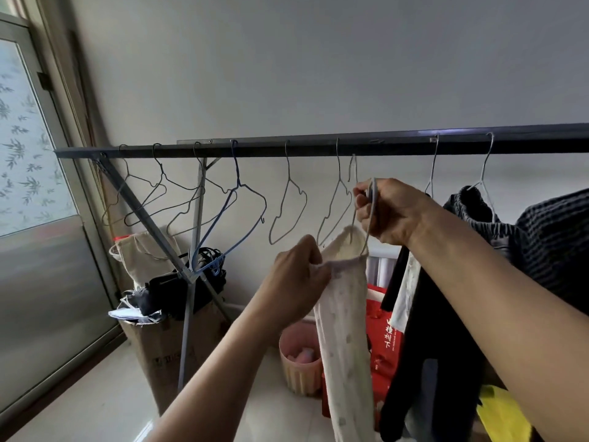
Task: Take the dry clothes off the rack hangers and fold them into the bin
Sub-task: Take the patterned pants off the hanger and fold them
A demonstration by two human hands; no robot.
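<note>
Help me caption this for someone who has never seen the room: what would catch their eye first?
Two hands at centre: the right hand grips a wire hanger just under the dark rack bar, while the left hand pinches the top edge of a pale dotted garment hanging from it. Bare wire hangers line the bar to the left; dark clothes hang at right.

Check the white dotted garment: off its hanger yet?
Not yet. The hanger, gripped by the right hand, still sits inside the garment opening, which the left hand pinches at its edge.
</note>
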